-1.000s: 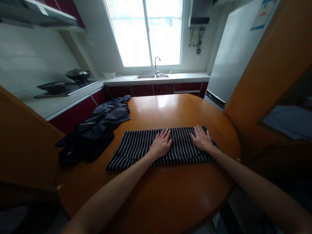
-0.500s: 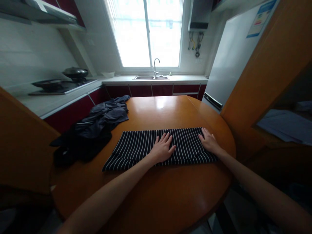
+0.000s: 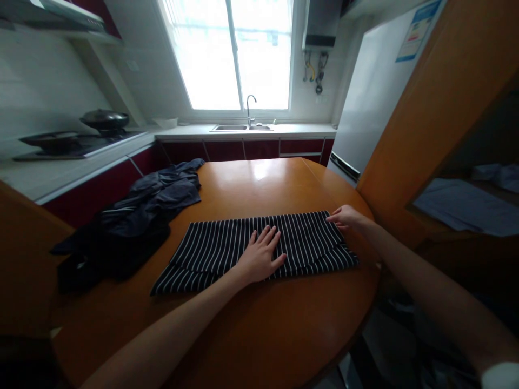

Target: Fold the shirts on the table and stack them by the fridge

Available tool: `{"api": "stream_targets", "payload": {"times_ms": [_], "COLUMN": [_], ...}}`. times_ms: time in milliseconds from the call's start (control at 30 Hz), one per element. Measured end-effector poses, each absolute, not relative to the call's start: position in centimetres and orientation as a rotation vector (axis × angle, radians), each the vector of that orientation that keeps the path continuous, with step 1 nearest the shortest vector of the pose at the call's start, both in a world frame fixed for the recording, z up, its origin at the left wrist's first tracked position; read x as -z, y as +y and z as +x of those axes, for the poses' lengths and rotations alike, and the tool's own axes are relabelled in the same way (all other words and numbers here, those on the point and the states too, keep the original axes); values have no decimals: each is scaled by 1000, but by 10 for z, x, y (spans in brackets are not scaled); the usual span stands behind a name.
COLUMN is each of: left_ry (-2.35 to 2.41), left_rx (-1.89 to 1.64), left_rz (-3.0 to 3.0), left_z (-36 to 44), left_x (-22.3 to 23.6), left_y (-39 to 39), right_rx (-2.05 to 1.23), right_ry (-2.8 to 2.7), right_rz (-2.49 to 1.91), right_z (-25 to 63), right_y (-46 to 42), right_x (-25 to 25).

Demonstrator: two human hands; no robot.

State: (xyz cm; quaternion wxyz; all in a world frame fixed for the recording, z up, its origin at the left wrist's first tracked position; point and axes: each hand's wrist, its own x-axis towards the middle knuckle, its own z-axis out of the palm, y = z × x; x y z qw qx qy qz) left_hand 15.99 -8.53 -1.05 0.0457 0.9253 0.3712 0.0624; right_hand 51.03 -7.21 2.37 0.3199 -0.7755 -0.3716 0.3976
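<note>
A black cloth with white stripes (image 3: 227,243) lies folded in a long, flat shape across the wooden table (image 3: 259,329). My left hand (image 3: 259,258) rests flat on its middle, fingers spread. At the cloth's far right corner, my right hand (image 3: 344,217) has its fingertips pinched together on the edge. The kind of garment or fabric the folded cloth is cannot be made out.
Dark crumpled clothes (image 3: 138,210) lie along the table's left side. Beyond the table are a sink (image 3: 243,128), a stove with pans (image 3: 104,119) and a fridge (image 3: 365,102). Wooden panels (image 3: 421,124) stand close at the right.
My right hand has gone from lying flat on the cloth's right end to pinching its far right corner. My left hand stays flat on the cloth. The view has turned slightly right.
</note>
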Motion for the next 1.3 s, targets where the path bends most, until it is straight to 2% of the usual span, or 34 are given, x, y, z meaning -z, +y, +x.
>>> {"api": "stream_targets", "payload": {"times_ms": [167,367,500,633,833,1000,1300], "left_ry": [1130,1138,1098,1050,1420,1419,1357], "left_rx": [-205,-194,-117,-77,-272,-286,-294], "left_rz": [2807,2813,2849,2799,2731,2769,2794], "left_z": [160,160,159,162,169,167,164], "left_x": [9,10,7,-3,8,25,17], "left_y": [-85,-88,-87,-71,-39,-39,-49], "right_rx": [-1092,-1219,-1207,-1378,-1611,-1497,-1275], "right_ry": [-1015,-1143,-1213,-1199,-1070,-978,-1002], "right_rz": [-2074,-1854,-1880,-1911,-1618,-1587,-1571], "right_z": [510,504,503,510,517,508,457], "right_y": [-63,-75,-82,-86,-92,-96,-104], "right_x": [-22,-20,-26,-30,-30,-47,-104]}}
